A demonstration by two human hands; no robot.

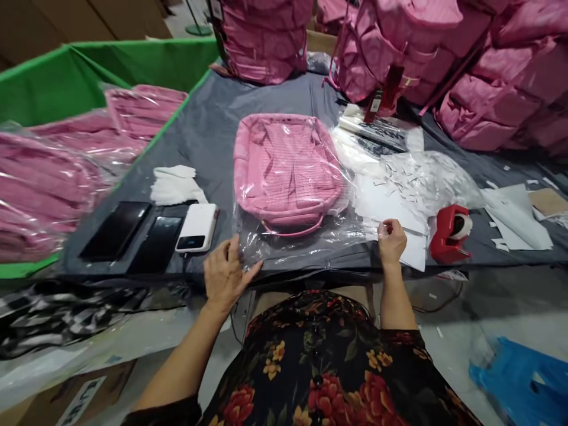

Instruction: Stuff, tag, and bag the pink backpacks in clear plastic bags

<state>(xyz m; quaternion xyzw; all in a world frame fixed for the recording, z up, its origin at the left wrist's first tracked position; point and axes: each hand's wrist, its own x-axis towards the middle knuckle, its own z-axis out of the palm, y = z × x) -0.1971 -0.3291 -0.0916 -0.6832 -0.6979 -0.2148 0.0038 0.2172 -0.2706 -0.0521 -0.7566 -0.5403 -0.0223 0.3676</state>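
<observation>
A pink backpack (290,171) lies flat on the dark-covered table inside a clear plastic bag (306,244), its handle toward me. The bag's loose end spreads out along the front edge. At its left front corner is my left hand (225,273), thumb apart from the fingers, the fingertips touching the plastic. My right hand (392,239) pinches the right front corner of the same bag between thumb and fingers. White paper sheets (415,251) lie beside that hand, and a red tape dispenser (448,236) stands just to the right.
On the left lie a white power bank (197,228), two dark phones (116,229) and white gloves (176,184). A green-edged bin (133,59) holds bagged pink backpacks. More pink backpacks (266,41) are piled at the back. A bag of small white pieces (430,177) lies right of the backpack.
</observation>
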